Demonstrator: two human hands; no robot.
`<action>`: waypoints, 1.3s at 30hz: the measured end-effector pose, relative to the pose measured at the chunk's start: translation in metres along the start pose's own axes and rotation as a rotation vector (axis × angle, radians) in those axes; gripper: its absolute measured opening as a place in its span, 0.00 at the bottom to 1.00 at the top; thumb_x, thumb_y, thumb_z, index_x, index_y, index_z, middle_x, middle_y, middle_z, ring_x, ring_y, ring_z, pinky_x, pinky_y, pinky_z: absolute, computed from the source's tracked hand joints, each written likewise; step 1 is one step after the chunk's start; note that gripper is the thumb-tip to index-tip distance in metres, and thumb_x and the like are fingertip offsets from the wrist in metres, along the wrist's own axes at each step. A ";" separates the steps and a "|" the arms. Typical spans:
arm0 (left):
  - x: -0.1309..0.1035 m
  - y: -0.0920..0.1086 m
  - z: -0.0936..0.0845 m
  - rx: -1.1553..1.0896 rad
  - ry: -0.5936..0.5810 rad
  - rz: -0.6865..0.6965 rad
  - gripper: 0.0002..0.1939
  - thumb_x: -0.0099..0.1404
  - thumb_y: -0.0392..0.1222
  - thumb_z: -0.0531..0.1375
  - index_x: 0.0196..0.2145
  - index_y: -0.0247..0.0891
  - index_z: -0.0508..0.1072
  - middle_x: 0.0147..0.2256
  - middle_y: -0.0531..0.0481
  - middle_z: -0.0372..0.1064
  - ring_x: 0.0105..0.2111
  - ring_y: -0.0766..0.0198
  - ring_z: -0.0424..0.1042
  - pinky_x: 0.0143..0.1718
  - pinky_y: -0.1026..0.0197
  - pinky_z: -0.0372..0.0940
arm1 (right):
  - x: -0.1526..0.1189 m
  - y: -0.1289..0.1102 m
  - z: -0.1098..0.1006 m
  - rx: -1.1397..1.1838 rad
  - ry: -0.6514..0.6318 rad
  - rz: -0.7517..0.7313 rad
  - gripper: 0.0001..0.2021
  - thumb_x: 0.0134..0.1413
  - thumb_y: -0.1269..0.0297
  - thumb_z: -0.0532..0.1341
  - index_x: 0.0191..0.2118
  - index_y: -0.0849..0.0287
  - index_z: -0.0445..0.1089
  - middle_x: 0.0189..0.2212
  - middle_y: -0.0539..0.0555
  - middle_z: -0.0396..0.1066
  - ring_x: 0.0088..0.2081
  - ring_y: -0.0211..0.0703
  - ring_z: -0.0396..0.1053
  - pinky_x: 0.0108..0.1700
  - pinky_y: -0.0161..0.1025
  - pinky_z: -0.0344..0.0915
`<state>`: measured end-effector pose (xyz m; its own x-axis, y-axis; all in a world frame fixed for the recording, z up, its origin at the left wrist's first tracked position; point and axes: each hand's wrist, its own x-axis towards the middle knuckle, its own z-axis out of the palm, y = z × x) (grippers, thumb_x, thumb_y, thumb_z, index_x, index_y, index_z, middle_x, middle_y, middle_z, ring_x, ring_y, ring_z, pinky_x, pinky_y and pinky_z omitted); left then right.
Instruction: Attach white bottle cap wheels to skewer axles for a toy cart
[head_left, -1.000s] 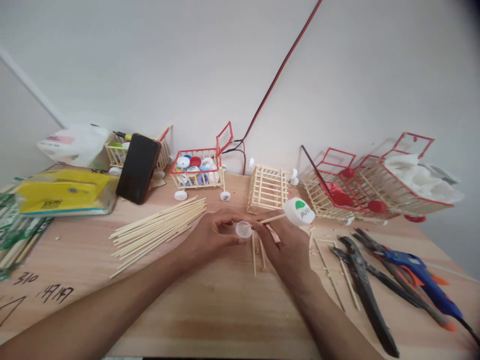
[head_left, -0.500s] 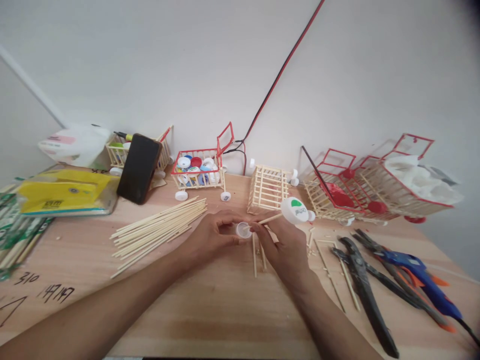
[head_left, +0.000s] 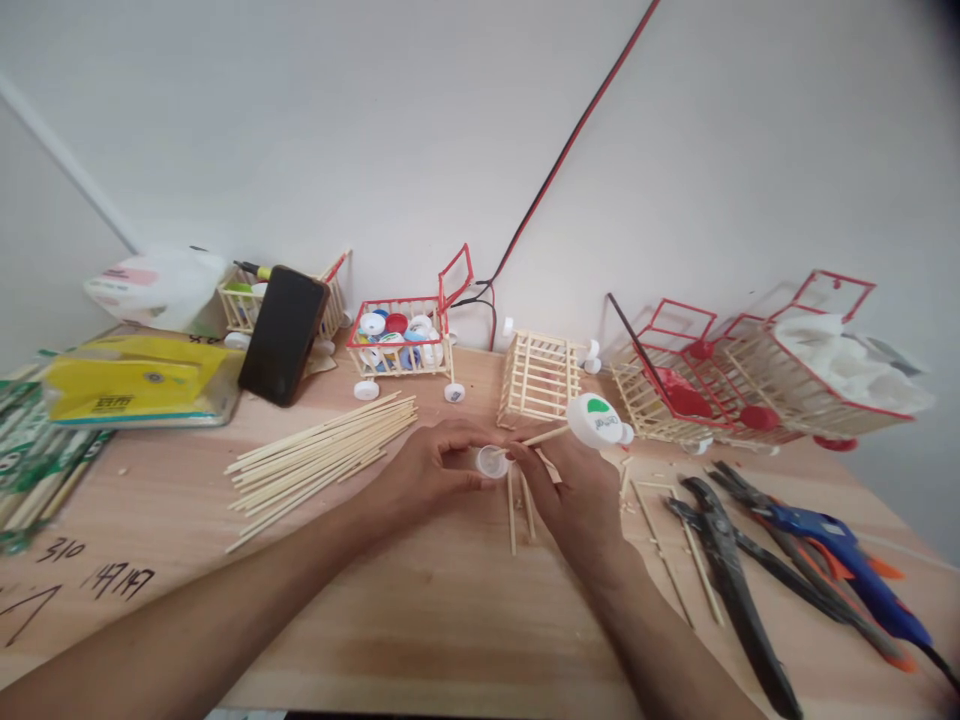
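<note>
Between thumb and fingers, my left hand (head_left: 442, 462) grips a small white bottle cap (head_left: 492, 461), its hollow side facing up. A thin wooden stick (head_left: 544, 436) is pinched in my right hand (head_left: 574, 495). The stick's near end reaches to the cap; whether it touches the inside I cannot tell. On its other end sits a larger white cap (head_left: 595, 420) with a green mark. Right behind my hands stands a bare stick-built cart basket (head_left: 541, 378) with white cap wheels. Two loose sticks (head_left: 512, 515) lie on the table just below the hands.
A bundle of sticks (head_left: 322, 465) lies left, near a phone (head_left: 283, 335) and a yellow packet (head_left: 142, 380). A red-trimmed cart (head_left: 397, 335) holds bottle caps. On the right are more carts (head_left: 817, 375), a black-handled cutter (head_left: 739, 590), pliers (head_left: 795, 570) and a blue glue gun (head_left: 847, 560).
The whole view has shifted slightly, so everything appears a little further right. Both hands keep their grips on the cap and the stick, nearly in the same pose.
</note>
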<state>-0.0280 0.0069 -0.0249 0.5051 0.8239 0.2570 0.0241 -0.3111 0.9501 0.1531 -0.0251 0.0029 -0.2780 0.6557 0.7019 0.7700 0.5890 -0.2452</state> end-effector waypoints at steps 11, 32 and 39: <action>0.000 0.008 0.000 -0.030 0.004 -0.020 0.16 0.54 0.40 0.66 0.43 0.43 0.77 0.45 0.48 0.74 0.48 0.56 0.70 0.53 0.55 0.61 | 0.000 0.000 -0.002 -0.040 0.037 0.025 0.11 0.59 0.63 0.59 0.25 0.57 0.70 0.23 0.52 0.73 0.28 0.43 0.69 0.33 0.39 0.61; 0.001 0.005 0.000 -0.029 -0.037 -0.015 0.15 0.56 0.41 0.66 0.43 0.42 0.77 0.45 0.47 0.74 0.48 0.56 0.70 0.52 0.55 0.60 | -0.006 -0.002 0.002 0.032 0.018 0.123 0.12 0.59 0.62 0.57 0.26 0.58 0.71 0.24 0.54 0.72 0.31 0.45 0.70 0.33 0.38 0.62; 0.000 0.006 0.000 -0.034 -0.042 -0.010 0.15 0.56 0.40 0.66 0.43 0.40 0.77 0.46 0.46 0.73 0.48 0.56 0.69 0.53 0.54 0.60 | -0.004 0.000 0.003 0.009 0.032 0.046 0.13 0.59 0.64 0.57 0.24 0.59 0.70 0.21 0.53 0.71 0.30 0.45 0.70 0.33 0.39 0.65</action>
<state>-0.0279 0.0055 -0.0194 0.5411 0.8058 0.2404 0.0004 -0.2861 0.9582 0.1526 -0.0265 -0.0018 -0.2237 0.6669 0.7107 0.7766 0.5626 -0.2835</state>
